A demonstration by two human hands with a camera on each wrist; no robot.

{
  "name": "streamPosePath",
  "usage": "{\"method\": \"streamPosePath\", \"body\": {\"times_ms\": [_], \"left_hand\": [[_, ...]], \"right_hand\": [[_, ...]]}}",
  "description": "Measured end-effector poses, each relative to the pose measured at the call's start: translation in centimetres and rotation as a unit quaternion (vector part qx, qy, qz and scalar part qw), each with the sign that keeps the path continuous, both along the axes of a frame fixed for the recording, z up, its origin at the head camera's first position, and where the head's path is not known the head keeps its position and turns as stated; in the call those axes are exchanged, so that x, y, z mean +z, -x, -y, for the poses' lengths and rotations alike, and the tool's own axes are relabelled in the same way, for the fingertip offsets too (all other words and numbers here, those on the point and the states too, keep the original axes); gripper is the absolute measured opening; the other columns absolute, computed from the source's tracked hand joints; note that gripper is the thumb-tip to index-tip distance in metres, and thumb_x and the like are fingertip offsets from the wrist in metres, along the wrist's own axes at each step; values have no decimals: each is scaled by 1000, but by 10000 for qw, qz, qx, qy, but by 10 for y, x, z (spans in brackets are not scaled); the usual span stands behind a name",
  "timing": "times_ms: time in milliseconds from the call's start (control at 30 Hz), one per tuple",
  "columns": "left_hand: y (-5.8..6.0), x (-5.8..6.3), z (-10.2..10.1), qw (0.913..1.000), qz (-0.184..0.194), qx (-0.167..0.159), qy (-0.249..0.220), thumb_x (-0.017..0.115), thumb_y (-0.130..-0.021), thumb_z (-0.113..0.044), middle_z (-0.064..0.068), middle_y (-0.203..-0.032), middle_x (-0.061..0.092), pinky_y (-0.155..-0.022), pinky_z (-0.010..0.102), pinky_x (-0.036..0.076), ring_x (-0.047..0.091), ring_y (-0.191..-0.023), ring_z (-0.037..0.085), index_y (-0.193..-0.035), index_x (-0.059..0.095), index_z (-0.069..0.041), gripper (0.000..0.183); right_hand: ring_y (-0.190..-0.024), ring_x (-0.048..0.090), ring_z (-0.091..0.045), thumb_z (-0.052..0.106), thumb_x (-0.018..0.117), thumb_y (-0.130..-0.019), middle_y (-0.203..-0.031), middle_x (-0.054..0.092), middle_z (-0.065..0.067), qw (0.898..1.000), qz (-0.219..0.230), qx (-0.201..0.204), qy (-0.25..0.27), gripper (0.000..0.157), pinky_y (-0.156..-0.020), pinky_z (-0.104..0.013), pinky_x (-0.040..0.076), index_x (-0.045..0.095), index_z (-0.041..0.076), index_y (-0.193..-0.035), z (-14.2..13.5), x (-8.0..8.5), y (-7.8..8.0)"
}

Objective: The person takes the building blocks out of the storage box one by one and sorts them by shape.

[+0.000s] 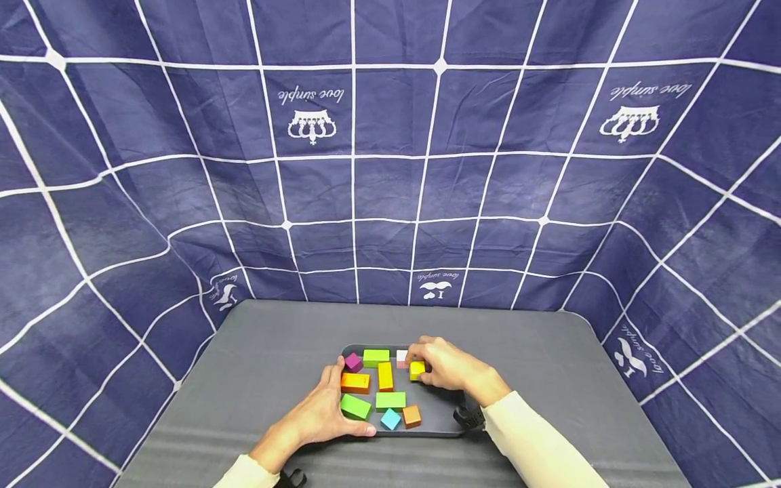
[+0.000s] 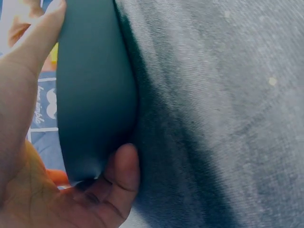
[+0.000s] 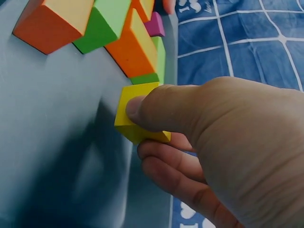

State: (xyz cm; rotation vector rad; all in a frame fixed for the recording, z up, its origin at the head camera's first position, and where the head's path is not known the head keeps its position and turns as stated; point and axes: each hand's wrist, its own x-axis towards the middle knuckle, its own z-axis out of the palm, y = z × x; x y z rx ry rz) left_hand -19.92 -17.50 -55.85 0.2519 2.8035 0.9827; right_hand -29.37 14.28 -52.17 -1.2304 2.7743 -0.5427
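Note:
My right hand (image 1: 448, 366) pinches a small yellow cube (image 1: 417, 371) between thumb and fingers, over the far right part of a dark grey tray (image 1: 436, 410). In the right wrist view the thumb lies across one face of the yellow cube (image 3: 141, 89), with fingers under its other side. My left hand (image 1: 322, 410) holds the tray at its near left corner, thumb along the near edge and fingers along the left side. The left wrist view shows the tray wall (image 2: 97, 90) between thumb and curled fingers.
In the tray lie green blocks (image 1: 390, 400), a yellow-orange block (image 1: 385, 377), an orange block (image 1: 356, 383), a purple cube (image 1: 353, 362), a blue cube (image 1: 390, 419), a brown-orange cube (image 1: 411, 416) and a white-pink block (image 1: 402, 359). A blue checked cloth (image 1: 390, 190) hangs behind the grey table (image 1: 274, 339).

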Motion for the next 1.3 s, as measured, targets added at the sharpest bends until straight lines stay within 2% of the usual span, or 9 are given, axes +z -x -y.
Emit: {"method": "streamPosePath", "body": {"times_ms": [133,267,400,567,733,1033,1300], "left_hand": [[-2,-3,2,9999,-101,-42,-26,109,-69,-70,27,-180,37,-127,62,52,65,-148,42,-182,21,3,161],[-2,-4,2,9997,-218,-117,-78,108,-69,-70,28,-183,33,-128,61,52,64,-150,43,-181,23,3,159],[-2,-4,1,9995,-242,-158,-113,108,-70,-71,28,-184,32,-128,61,51,64,-151,44,-181,23,4,158],[-2,-4,0,9993,-263,-204,-149,108,-72,-67,30,-185,30,-129,62,50,61,-154,46,-181,21,6,158],[-1,-4,0,9991,-301,-262,-170,108,-74,-66,32,-184,30,-130,62,48,59,-157,47,-181,19,8,157],[-1,-6,-2,9994,-120,-209,-237,108,-75,-63,31,-185,29,-130,62,48,60,-155,46,-181,20,7,154],[0,-5,0,9993,-181,-242,-241,109,-75,-62,32,-185,28,-130,63,49,60,-155,47,-180,20,7,154]], "right_hand": [[-85,64,-12,0,91,-95,-103,69,-4,9997,-188,20,159,35,-77,-25,55,81,10,-126,-7,5,1],[-90,71,-17,-2,93,-91,-111,74,-4,9987,-407,-77,297,37,-81,-28,61,80,8,-125,-18,11,3],[-91,70,-15,-2,93,-92,-114,76,-5,9979,-555,-182,293,36,-83,-29,63,81,7,-125,-32,16,5],[-89,72,-20,-2,92,-93,-110,74,-5,9969,-652,-271,349,33,-82,-29,62,81,7,-123,-50,19,8],[-88,74,-23,-6,91,-89,-105,73,-5,9945,-769,-457,542,34,-80,-30,63,80,6,-119,-72,18,10],[-86,76,-24,-10,91,-85,-106,77,-8,9911,-989,-646,613,37,-78,-29,63,82,6,-117,-101,7,12],[-81,68,-23,-9,92,-84,-95,71,-6,9893,-829,-991,681,36,-73,-26,55,84,1,-117,-113,-24,12]]}}
